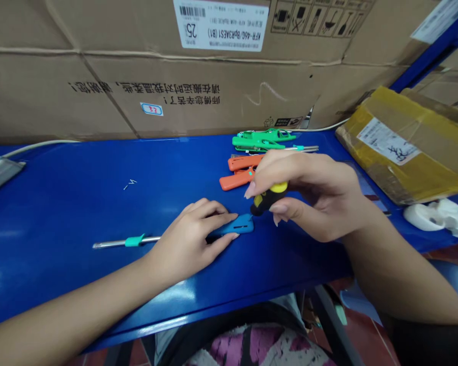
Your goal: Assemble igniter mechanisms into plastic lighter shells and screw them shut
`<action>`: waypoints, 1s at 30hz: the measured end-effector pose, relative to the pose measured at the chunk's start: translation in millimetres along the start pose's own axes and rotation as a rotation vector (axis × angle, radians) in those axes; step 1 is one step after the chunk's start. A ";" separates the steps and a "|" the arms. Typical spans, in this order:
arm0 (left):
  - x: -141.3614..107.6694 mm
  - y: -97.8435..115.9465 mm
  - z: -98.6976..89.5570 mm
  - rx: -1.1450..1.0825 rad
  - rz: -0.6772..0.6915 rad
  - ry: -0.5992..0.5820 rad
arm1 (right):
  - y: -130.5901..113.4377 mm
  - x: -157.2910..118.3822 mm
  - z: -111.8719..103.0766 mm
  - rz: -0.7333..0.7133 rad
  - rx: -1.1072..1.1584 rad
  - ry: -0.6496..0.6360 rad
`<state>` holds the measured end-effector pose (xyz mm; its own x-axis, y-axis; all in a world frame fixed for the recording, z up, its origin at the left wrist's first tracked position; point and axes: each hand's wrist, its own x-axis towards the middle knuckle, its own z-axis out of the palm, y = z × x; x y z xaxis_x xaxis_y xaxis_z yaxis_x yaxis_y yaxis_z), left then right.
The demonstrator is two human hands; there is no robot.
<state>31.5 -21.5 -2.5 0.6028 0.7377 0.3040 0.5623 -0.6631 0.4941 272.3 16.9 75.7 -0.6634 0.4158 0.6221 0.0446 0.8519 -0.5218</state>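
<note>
A blue long-necked lighter (244,224) lies on the blue table, its metal tube pointing left with a teal piece around it. My left hand (194,234) is closed over its body, thumb and fingers along the sides of the handle. In my right hand (316,190) is a short black and yellow screwdriver (265,200), held by the handle and tilted, its tip at the handle's right end. Whether the tip sits in a screw is too small to tell. Just behind lie orange lighter parts (236,181), partly hidden by my right hand, and green lighter parts (265,140).
Several small screws (130,184) lie on the table's left part. A large cardboard box (110,112) stands along the back. At right are a yellow-taped carton (408,147) and a white tape roll (423,217). The table's front edge (168,325) runs before my lap.
</note>
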 end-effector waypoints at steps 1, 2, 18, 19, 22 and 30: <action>0.0 0.0 0.0 0.001 0.001 0.000 | 0.2 -0.1 1.1 -0.007 -0.002 0.009; -0.1 0.1 0.0 0.001 0.002 -0.001 | 0.2 0.0 2.0 -0.010 -0.006 0.018; -1.4 0.4 0.0 -0.008 -0.006 -0.008 | 15.3 7.4 -4.6 0.179 0.177 0.581; -1.6 0.5 0.0 -0.003 -0.004 -0.007 | 18.8 9.0 -4.0 0.220 0.196 0.593; -2.1 1.0 -0.1 0.015 0.005 0.001 | 32.3 11.8 7.0 0.377 0.273 0.543; -4.1 2.3 -1.5 0.043 0.003 -0.015 | 79.1 19.8 60.3 0.530 0.326 0.230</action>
<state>29.4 -25.8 -1.4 0.6123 0.7343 0.2930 0.5845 -0.6700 0.4577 217.6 73.3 11.5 -0.4356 0.8403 0.3227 0.0683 0.3883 -0.9190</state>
